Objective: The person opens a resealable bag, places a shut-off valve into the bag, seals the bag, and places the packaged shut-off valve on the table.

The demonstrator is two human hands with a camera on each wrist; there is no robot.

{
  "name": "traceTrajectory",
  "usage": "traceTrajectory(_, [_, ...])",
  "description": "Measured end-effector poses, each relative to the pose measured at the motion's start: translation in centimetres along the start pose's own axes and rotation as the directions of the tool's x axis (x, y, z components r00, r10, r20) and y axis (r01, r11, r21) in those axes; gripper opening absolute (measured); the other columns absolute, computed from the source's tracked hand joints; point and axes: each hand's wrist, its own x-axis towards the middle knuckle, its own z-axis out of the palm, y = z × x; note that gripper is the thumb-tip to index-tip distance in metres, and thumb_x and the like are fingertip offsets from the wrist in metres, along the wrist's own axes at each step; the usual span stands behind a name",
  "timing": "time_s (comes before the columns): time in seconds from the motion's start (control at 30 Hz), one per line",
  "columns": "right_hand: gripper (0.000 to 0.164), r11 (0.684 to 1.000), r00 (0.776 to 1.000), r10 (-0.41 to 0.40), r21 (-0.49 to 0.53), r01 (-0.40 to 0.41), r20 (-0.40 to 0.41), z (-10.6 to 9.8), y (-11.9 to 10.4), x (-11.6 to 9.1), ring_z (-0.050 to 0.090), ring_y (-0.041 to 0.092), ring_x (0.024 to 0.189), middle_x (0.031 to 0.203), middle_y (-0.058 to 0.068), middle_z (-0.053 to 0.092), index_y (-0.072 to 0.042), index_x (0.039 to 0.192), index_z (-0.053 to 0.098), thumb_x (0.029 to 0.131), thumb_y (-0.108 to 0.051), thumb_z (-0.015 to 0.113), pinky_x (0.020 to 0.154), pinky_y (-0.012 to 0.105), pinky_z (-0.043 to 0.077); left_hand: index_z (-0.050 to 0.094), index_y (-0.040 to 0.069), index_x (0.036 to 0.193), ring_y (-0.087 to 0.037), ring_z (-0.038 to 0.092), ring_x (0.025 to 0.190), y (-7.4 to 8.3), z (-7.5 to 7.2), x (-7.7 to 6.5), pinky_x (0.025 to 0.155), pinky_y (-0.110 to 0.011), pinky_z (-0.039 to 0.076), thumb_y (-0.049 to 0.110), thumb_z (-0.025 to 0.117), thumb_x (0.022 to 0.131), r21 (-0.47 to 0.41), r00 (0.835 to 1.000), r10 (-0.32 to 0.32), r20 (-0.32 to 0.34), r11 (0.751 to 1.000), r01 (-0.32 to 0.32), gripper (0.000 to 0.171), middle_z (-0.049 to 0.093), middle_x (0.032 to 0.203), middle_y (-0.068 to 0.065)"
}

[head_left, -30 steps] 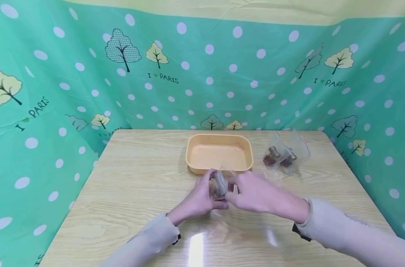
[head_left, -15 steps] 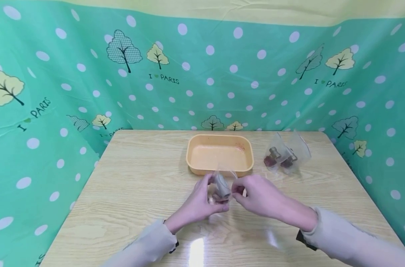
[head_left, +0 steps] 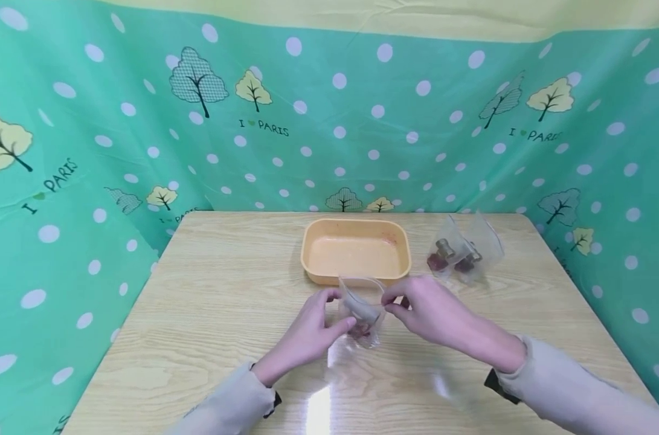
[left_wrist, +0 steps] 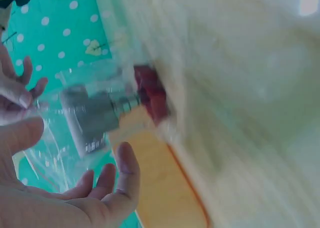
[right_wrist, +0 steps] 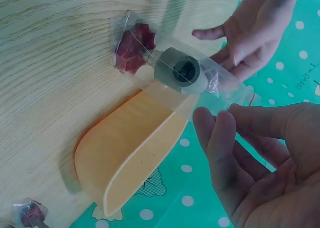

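A clear zip bag (right_wrist: 222, 90) hangs upright in front of me, with a grey pipe valve (right_wrist: 175, 70) with a red handle (right_wrist: 134, 48) inside it. My right hand (head_left: 435, 311) pinches the bag's upper corner beside the zip between thumb and fingertips. On the other side, my left hand (head_left: 304, 332) is spread loosely around the bag; its fingers lie along the side and its thumb stands apart, as the right wrist view shows. The bag's mouth looks gaping at the top in the head view.
An orange-yellow plastic tray (head_left: 310, 266) stands on the wooden table (head_left: 220, 290) just behind the bag. Right of it lie two more zip bags (head_left: 487, 238), each with a red-handled valve. A green dotted curtain (head_left: 318, 151) surrounds the table.
My left hand has loosened from the bag and shifted slightly left, its thumb lifting away. The right hand has moved from the bag's front to its upper right corner.
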Motion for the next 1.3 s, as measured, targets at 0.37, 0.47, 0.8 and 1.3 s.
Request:
traceTrajectory(0.37, [0.019, 1.000, 1.000, -0.022, 0.000, 0.022, -0.017, 0.3, 0.1, 0.3, 0.067, 0.003, 0.079, 0.084, -0.011, 0.074, -0.014, 0.089, 0.080, 0.088, 0.005, 0.079, 0.071, 0.030, 0.060, 0.065, 0.004, 0.129, -0.026, 0.065, 0.114, 0.1, -1.1, 2.8, 0.090, -0.040, 0.059, 0.012, 0.058, 0.107, -0.103, 0.992, 0.059, -0.114, 0.992, -0.071, 0.025, 0.070, 0.120, -0.011])
traceTrajectory(0.47, [0.019, 1.000, 0.999, -0.019, 0.013, 0.020, -0.027, 0.3, 0.2, 0.2, 0.067, 0.004, 0.080, 0.085, -0.010, 0.073, -0.013, 0.089, 0.080, 0.088, 0.006, 0.079, 0.072, 0.031, 0.060, 0.069, 0.004, 0.122, -0.023, 0.065, 0.110, 0.1, -1.2, 2.9, 0.084, -0.035, 0.059, 0.013, 0.061, 0.107, -0.115, 0.991, 0.064, -0.120, 0.990, -0.077, 0.019, 0.071, 0.114, -0.006])
traceTrajectory(0.8, [0.016, 0.999, 0.997, -0.002, 0.036, 0.005, -0.076, 0.1, 1.9, -0.1, 0.071, 0.010, 0.082, 0.089, -0.003, 0.077, -0.007, 0.093, 0.081, 0.087, 0.008, 0.080, 0.073, 0.033, 0.061, 0.074, 0.011, 0.108, -0.018, 0.066, 0.102, -0.1, -1.4, 2.5, 0.077, -0.032, 0.060, 0.012, 0.068, 0.103, -0.122, 0.981, 0.082, -0.178, 0.987, -0.105, 0.007, 0.071, 0.105, 0.002])
traceTrajectory(1.3, [0.033, 0.999, 0.989, 0.024, 0.026, -0.020, -0.149, 0.2, 3.9, -0.4, 0.074, 0.011, 0.083, 0.088, -0.006, 0.074, -0.011, 0.104, 0.061, 0.086, 0.008, 0.081, 0.068, 0.035, 0.059, 0.075, 0.008, 0.099, -0.013, 0.065, 0.090, 1.6, -1.6, 1.2, 0.072, -0.032, 0.060, 0.004, 0.072, 0.099, 0.014, 0.967, 0.148, -0.209, 0.989, -0.148, 0.005, 0.069, 0.093, 0.005])
